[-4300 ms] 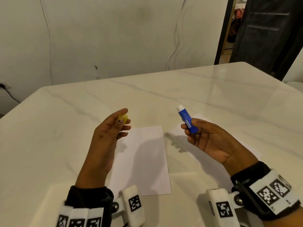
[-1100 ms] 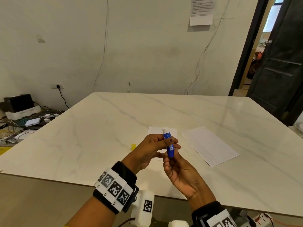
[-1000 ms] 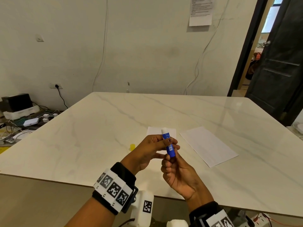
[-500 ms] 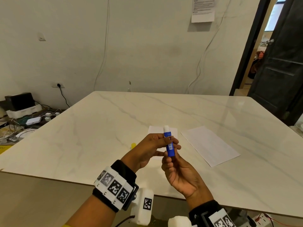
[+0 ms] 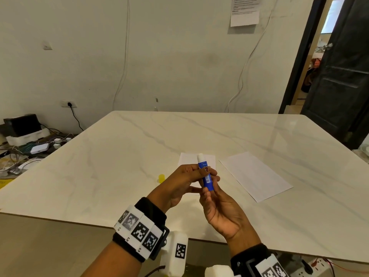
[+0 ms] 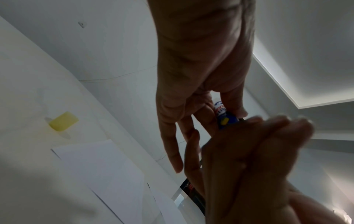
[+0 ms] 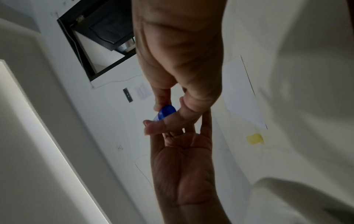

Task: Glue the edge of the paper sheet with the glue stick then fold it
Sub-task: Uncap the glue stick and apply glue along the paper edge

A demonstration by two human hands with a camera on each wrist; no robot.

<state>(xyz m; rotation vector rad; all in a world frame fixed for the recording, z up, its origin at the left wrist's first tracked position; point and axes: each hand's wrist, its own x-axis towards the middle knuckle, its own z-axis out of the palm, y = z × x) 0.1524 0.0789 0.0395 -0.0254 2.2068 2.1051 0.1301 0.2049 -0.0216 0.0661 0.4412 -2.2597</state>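
Note:
An uncapped blue glue stick (image 5: 205, 175) with a white tip stands upright above the table's near edge. My left hand (image 5: 196, 171) pinches its upper body between thumb and fingers. My right hand (image 5: 210, 189) grips its base from below; the right wrist view shows the blue base (image 7: 166, 111) between thumb and forefinger. The yellow cap (image 5: 161, 177) lies on the table left of the hands. One white paper sheet (image 5: 189, 157) lies just beyond the hands, partly hidden by them. A second sheet (image 5: 255, 174) lies to the right.
The white marble table (image 5: 119, 166) runs back to a wall. Boxes, cables and chargers (image 5: 30, 142) sit on the floor at the left. A dark door (image 5: 339, 86) stands open at the right.
Earlier the left hand held the yellow cap; the cap now lies on the table and that hand pinches the stick. Over the last second both hands stay nearly still.

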